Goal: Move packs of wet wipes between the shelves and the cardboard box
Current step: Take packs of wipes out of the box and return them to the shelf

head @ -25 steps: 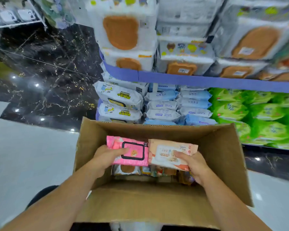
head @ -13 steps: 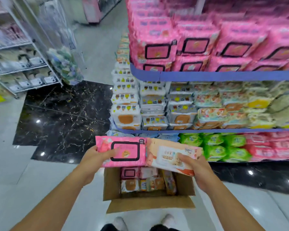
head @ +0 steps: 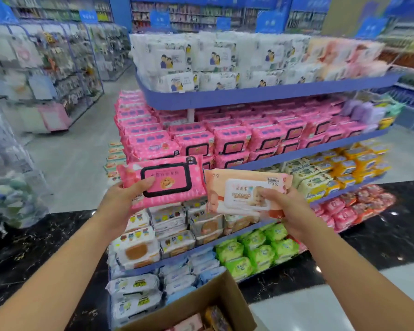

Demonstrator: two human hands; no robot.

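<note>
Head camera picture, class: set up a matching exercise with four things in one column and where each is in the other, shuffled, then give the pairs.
Things
1. pink pack
2. peach pack
3. cardboard box
4. green packs

Places
A. on a low shelf, right of centre
B. in the left hand
C. at the bottom edge of the view, open
D. in the right hand

Pairs: 1-B, 2-D, 3-C, 4-A

My left pack [head: 164, 181] is bright pink with white dots and a black-rimmed lid. My right pack [head: 245, 193] is peach with a white lid. The shelves [head: 261, 97] are blue.
</note>
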